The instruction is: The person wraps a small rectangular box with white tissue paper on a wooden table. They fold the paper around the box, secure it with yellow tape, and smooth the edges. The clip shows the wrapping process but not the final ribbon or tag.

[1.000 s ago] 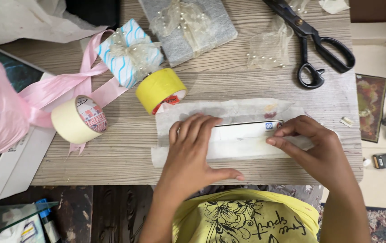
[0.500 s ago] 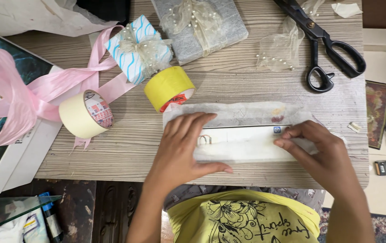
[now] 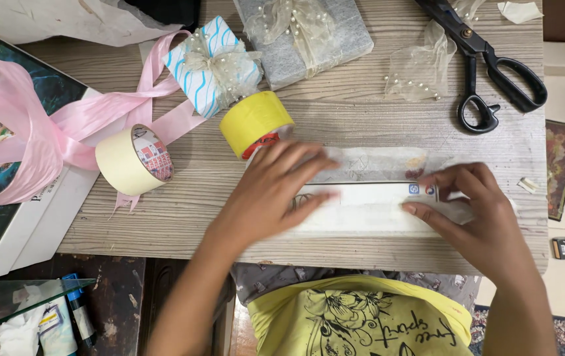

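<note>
Bare left hand (image 3: pixel 266 198), bare right hand (image 3: pixel 477 214); no rings, no watch, forearms unsleeved. Below hands, yellow shirt (image 3: pixel 361 316) with black flower drawing and black script lettering. Grey patterned cloth (image 3: pixel 276 280) just above shirt.

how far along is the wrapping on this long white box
Done: two wrapped gifts with bows sit at the back. In hand: left hand and right hand press thin wrap over the long white box, whose middle strip shows bare. Left: no tape on the seam yet; the yellow tape roll lies unused.
</note>
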